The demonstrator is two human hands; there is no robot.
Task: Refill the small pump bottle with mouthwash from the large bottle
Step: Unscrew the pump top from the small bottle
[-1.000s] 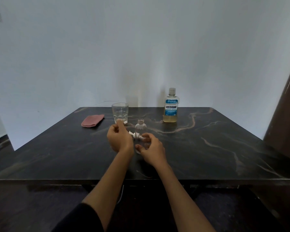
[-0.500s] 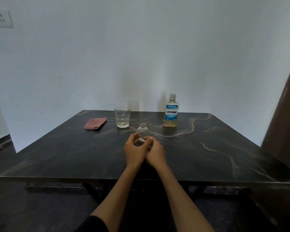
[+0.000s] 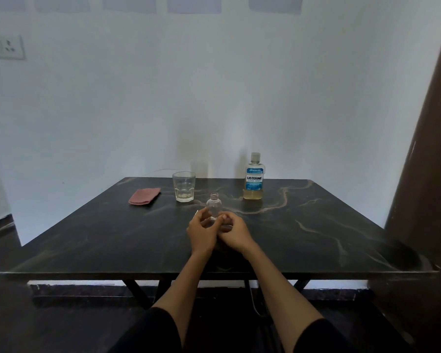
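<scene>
Beside the small bottle [image 3: 213, 205], both hands [image 3: 215, 231] curl together; what they hold is unclear.

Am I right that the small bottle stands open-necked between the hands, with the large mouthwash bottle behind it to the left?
Not quite: the head view shows the large mouthwash bottle behind and to the right. The small bottle does stand open-necked by the hands.

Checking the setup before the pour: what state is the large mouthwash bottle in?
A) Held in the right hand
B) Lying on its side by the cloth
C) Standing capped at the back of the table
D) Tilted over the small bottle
C: the large mouthwash bottle stands upright at the far side of the table, cap on, apart from both hands.
</scene>
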